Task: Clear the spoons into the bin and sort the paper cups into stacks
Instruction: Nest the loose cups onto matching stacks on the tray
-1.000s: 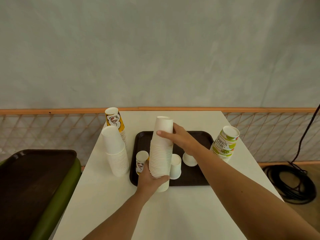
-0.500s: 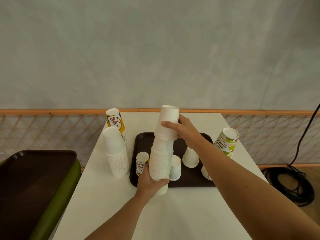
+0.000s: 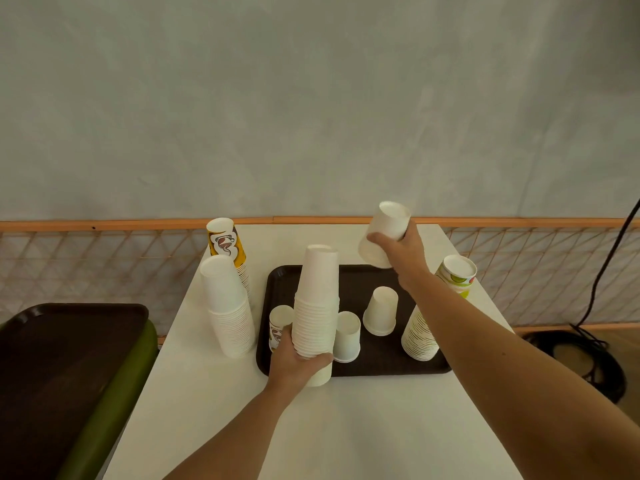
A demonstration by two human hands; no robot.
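Observation:
My left hand point(image 3: 298, 363) grips the lower part of a tall stack of upside-down white cups point(image 3: 317, 303) at the front edge of the dark tray point(image 3: 356, 282). My right hand point(image 3: 403, 249) holds a few nested white cups point(image 3: 384, 233) tilted in the air above the tray's back right. Two single white cups point(image 3: 380, 311) point(image 3: 347, 336) and one printed cup point(image 3: 280, 322) stand upside down on the tray. No spoons are visible.
A white stack point(image 3: 228, 306) and a yellow printed stack point(image 3: 227, 244) stand left of the tray. A green printed stack point(image 3: 433, 317) leans at the right. A green bin point(image 3: 114, 386) topped by a dark tray point(image 3: 62, 351) sits left of the white table point(image 3: 346, 427). Black cable point(image 3: 581, 355) lies on the floor.
My right hand has lifted a few white cups off the top of the tall stack and carried them up and to the right. My left hand stays on the stack.

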